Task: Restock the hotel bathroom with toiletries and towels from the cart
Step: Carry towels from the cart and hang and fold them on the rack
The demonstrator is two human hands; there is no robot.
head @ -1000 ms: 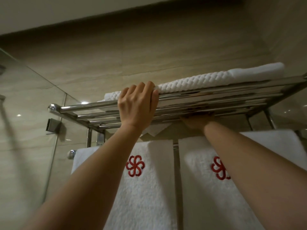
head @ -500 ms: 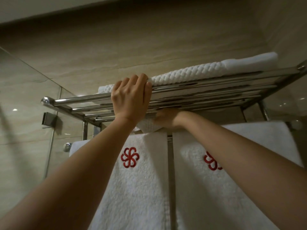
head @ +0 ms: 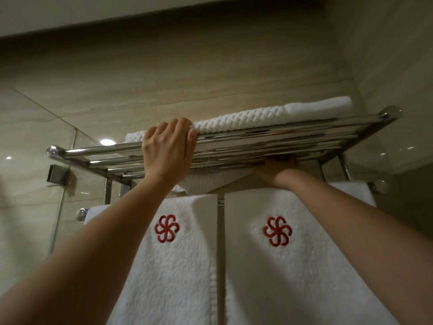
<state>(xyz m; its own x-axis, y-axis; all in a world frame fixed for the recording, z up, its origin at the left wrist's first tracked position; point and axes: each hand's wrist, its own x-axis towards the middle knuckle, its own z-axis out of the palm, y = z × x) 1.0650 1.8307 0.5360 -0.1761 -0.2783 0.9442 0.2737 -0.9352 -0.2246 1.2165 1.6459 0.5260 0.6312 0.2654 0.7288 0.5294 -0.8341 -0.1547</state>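
Towel (head: 246,119), folded flat on top of the chrome rack (head: 351,127): left hand (head: 167,148) stays curled over its front edge, right hand (head: 276,168) has slid rightward beneath the bars, its grip hidden, probably tucking the hanging flap (head: 210,181), so placement looks nearly finished.

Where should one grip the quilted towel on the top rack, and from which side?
Grip the quilted towel by its long front edge, reaching up from the front. It lies flat on the chrome rack with the wall behind, so probably only that edge is reachable. The left hand curls its fingers over it there.
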